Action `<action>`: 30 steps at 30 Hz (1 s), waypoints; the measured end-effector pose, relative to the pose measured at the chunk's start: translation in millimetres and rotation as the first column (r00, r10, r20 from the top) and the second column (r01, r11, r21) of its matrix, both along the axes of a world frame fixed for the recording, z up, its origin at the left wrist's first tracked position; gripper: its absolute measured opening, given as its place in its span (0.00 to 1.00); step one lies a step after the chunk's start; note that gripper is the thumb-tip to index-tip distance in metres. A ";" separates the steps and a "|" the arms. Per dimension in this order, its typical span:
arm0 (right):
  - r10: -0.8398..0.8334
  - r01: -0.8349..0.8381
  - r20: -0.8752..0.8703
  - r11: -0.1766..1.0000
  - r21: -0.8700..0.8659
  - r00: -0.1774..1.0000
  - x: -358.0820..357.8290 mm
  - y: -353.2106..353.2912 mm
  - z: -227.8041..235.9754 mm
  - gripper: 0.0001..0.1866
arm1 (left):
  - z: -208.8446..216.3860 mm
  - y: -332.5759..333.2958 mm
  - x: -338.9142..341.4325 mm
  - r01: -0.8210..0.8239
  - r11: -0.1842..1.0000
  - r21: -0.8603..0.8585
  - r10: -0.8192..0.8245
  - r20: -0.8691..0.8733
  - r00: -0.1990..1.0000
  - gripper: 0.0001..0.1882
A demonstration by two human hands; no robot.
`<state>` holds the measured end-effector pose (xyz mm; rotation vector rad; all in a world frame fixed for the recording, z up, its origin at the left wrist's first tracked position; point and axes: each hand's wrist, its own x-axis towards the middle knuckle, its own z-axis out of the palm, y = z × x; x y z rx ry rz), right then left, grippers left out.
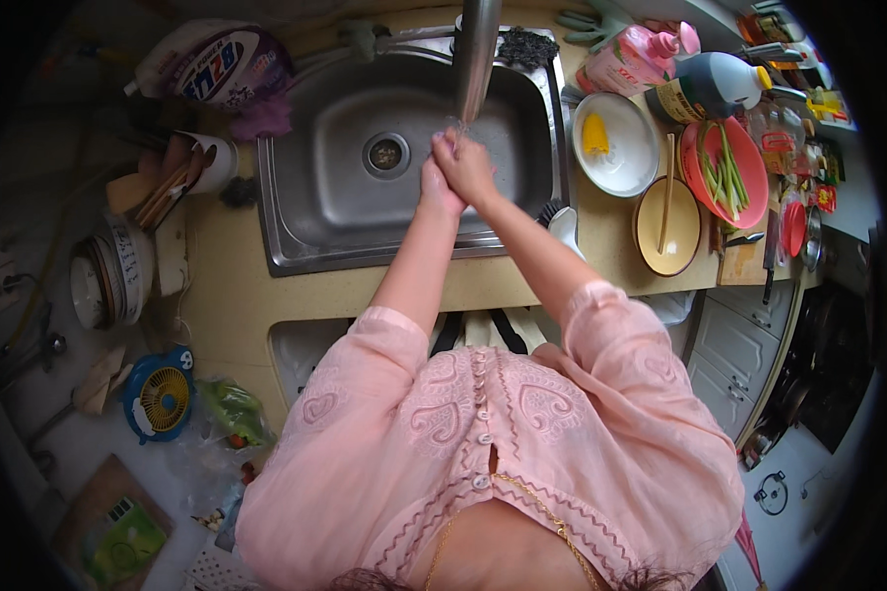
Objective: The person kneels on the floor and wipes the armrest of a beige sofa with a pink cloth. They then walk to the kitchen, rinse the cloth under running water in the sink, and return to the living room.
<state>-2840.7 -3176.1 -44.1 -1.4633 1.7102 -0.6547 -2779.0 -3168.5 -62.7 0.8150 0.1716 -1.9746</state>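
Note:
Both hands are pressed together over the steel sink (325,222), right under the faucet (476,59). Water splashes over the fingertips where the stream lands. My right hand (468,167) lies on top, its fingers curled round my left hand (437,187). The fingers of the left hand are mostly hidden beneath the right, so their shape does not show. No tool or dish is visible between the palms. The drain (386,155) sits to the left of the hands, with some bits in its strainer.
Right of the sink are a white bowl (636,167) with a yellow piece, a yellow bowl (648,251) with chopsticks, a red basin (754,192) of green stalks, and bottles. A brush (564,227) leans at the rim. Stacked bowls (128,266) and a blue fan (161,394) stand left.

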 end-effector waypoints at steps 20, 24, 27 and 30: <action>-0.211 0.211 -0.034 0.977 0.013 0.977 13.4 6.9 -72.0 0.19 | -61.2 -19.3 8.3 0.022 0.889 -0.457 -0.261 -0.466 0.846 0.19; -0.237 0.245 -0.139 0.969 0.042 0.962 -26.8 -31.5 -78.6 0.14 | -40.1 -5.4 -15.8 0.009 0.997 0.071 -0.002 -0.088 0.996 0.17; -0.085 0.070 -0.186 0.994 -0.083 0.979 8.8 11.2 -48.6 0.15 | -41.6 -20.5 -0.5 -0.014 0.991 0.132 0.005 0.072 0.997 0.16; -0.038 0.038 0.001 0.999 -0.031 0.999 6.2 1.2 -65.6 0.12 | -70.1 -18.1 8.3 -0.004 0.993 0.114 -0.013 0.147 0.989 0.18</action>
